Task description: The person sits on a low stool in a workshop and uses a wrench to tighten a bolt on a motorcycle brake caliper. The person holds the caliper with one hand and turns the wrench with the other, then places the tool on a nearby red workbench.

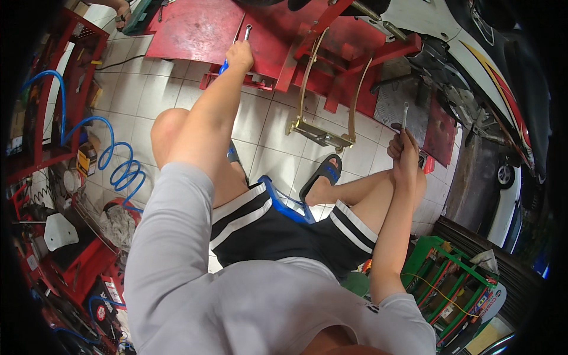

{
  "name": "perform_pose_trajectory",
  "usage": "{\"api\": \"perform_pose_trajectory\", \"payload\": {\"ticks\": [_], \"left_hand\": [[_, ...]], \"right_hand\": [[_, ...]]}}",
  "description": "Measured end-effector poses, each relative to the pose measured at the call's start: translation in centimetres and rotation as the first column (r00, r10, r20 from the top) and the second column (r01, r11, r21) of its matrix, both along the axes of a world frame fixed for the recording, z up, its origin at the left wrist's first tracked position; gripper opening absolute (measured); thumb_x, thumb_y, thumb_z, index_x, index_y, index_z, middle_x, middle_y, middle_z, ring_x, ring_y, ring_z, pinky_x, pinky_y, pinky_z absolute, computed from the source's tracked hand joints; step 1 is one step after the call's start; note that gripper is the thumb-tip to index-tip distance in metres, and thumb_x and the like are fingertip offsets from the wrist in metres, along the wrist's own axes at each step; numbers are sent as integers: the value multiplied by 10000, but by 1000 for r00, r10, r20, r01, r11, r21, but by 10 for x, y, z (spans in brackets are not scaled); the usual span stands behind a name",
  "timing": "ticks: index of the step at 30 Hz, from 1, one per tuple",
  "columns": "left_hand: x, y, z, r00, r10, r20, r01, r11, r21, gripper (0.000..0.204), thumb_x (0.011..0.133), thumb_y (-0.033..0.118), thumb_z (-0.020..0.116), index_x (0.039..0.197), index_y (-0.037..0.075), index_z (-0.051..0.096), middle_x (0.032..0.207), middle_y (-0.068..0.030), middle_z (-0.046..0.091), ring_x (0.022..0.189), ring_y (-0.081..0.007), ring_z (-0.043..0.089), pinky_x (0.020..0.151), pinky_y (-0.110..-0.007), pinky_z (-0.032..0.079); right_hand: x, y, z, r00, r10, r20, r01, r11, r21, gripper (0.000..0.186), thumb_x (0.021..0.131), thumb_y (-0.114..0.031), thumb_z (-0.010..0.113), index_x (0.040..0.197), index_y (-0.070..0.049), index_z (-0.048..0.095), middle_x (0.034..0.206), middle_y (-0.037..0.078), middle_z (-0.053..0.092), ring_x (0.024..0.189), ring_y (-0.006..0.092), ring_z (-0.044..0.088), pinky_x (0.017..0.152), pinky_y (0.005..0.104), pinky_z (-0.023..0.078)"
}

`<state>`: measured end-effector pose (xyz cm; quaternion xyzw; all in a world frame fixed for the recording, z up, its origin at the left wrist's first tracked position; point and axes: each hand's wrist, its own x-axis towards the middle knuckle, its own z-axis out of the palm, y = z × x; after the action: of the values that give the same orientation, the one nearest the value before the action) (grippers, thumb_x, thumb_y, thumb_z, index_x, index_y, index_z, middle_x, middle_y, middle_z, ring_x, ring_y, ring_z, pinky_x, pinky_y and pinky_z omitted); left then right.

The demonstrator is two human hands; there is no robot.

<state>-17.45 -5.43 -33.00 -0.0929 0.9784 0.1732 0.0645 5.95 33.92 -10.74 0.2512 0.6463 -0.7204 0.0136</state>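
Head view shows the left hand stretched out to the red steel lift platform, its grip closed around a slim silver metal wrench and something blue-handled beneath it that I cannot make out. The right hand, resting on the knee, is wrapped round the lower shank of a second silver open-ended spanner, which points upward. Both tools look stiff, light and smooth; mid-shank seems the surest hold.
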Motion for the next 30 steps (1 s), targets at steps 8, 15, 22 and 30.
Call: {"api": "perform_pose_trajectory", "payload": {"ticks": [8, 15, 22, 30], "left_hand": [[-13, 25, 24, 983, 105, 151, -104, 995, -14, 254, 886, 160, 581, 1088, 63, 701, 1181, -181, 660, 1125, -333, 633, 915, -432, 527], [-35, -21, 138, 935, -349, 69, 355, 908, -224, 255, 767, 123, 691, 1012, 57, 718, 1040, -192, 696, 1025, -366, 661, 851, -446, 548], [65, -31, 304, 583, -806, -106, 812, 581, 48, 143, 752, 34, 673, 879, -17, 716, 849, -183, 676, 790, -345, 646, 761, -427, 498], [142, 31, 327, 504, -643, -576, 844, 509, 171, 230, 773, 57, 708, 984, -35, 693, 918, -150, 657, 838, -294, 652, 802, -359, 514]], "right_hand": [[0, 4, -9, 1000, 4, -28, 3, 974, 227, 184, 999, -127, 464, 940, -10, 594, 639, -60, 392, 528, 39, 313, 484, 219, 257], [-5, -21, 8, 895, 400, -199, -261, 829, 494, 273, 1000, -178, 449, 903, 32, 592, 754, 59, 591, 678, 128, 517, 673, 289, 428], [-27, -124, 77, 781, 572, -250, -378, 752, 540, 297, 983, -199, 444, 1010, 1, 662, 880, 81, 679, 813, 150, 612, 770, 312, 472], [-25, -162, 53, 819, 550, -163, -553, 833, 29, 227, 1017, -275, 443, 965, -74, 535, 662, 5, 470, 575, 96, 432, 522, 278, 379]]}}
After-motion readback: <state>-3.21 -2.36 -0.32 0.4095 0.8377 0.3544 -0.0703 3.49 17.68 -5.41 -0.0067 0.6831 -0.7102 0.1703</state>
